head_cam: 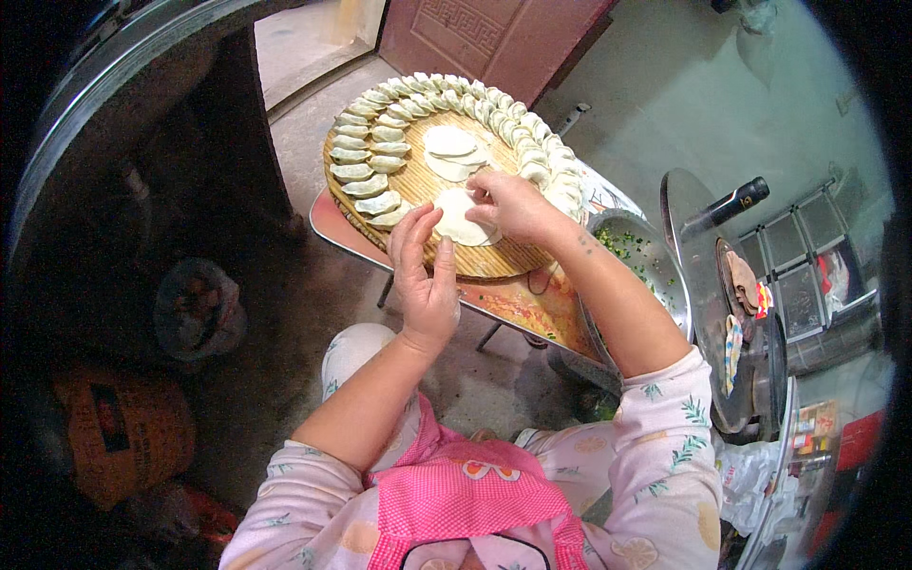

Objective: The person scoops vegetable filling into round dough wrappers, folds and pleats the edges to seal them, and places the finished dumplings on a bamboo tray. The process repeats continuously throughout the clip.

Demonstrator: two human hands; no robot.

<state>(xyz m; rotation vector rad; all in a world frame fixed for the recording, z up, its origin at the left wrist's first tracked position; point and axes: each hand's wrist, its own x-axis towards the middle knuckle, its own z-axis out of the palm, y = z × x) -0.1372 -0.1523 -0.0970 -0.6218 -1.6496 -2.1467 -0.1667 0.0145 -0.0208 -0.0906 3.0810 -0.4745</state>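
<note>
Round dough wrappers [463, 226] lie near the front of a round woven tray [420, 185]. My right hand [514, 203] is over their right side, fingers curled and fingertips at the dough; whether it pinches a wrapper I cannot tell. My left hand [426, 281] is raised at the tray's front edge, palm turned inward and fingers apart, with nothing in it. Farther back on the tray sits a second group of overlapping wrappers [452, 146]. Folded dumplings [365, 187] stand in curved rows along the left, back and right rim.
The tray rests on a small folding table [499, 303]. To its right, a metal bowl [680, 285] holds chopped green filling [630, 246], partly behind my right forearm. Beyond stand a dark bottle [734, 203] and a round table [705, 356]. A carton [128, 434] and a lined bin [199, 310] are at left.
</note>
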